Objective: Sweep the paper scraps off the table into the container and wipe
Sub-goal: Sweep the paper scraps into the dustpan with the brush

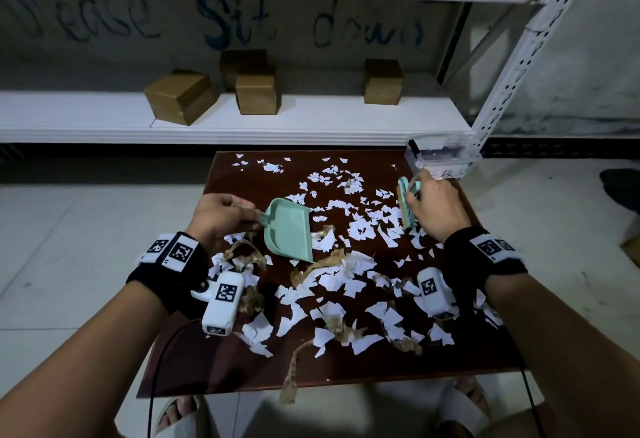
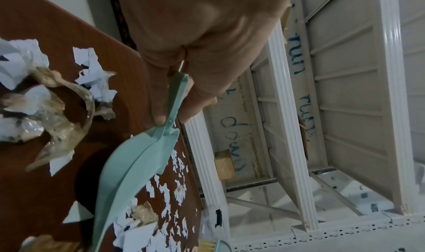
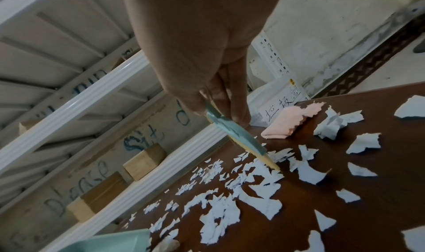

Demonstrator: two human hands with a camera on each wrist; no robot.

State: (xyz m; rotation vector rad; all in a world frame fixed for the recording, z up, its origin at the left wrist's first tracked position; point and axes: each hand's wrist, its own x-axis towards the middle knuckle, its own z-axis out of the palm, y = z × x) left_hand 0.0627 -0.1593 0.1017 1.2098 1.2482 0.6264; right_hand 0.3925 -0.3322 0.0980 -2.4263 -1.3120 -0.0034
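The left hand [image 1: 221,218] is gripping the handle of the mint-green dustpan [image 1: 288,230] at centre-left of the head view, fingers curled round it, and the pan is tilting with its open lip pointing toward the lower right, low over the dark wooden table [image 1: 242,174]. The right hand [image 1: 438,211] is pinching the small green hand brush [image 1: 406,207] at centre-right, thumb and fingers closed on its back, bristles down and touching the white paper scraps [image 1: 360,230]. Those scraps are lying thick between brush and pan and are spreading across the lower half of the table, mixed with brown crumpled strips [image 1: 249,257]. In the right wrist view a folded pink cloth [image 3: 287,125] is sitting at the table's far edge, just beyond the brush. A clear plastic container [image 1: 441,152] is standing at the table's upper right corner, touching the white shelf post [image 1: 512,67]. The upper left corner of the table is showing the barest wood, while scraps are reaching nearly to the right edge.
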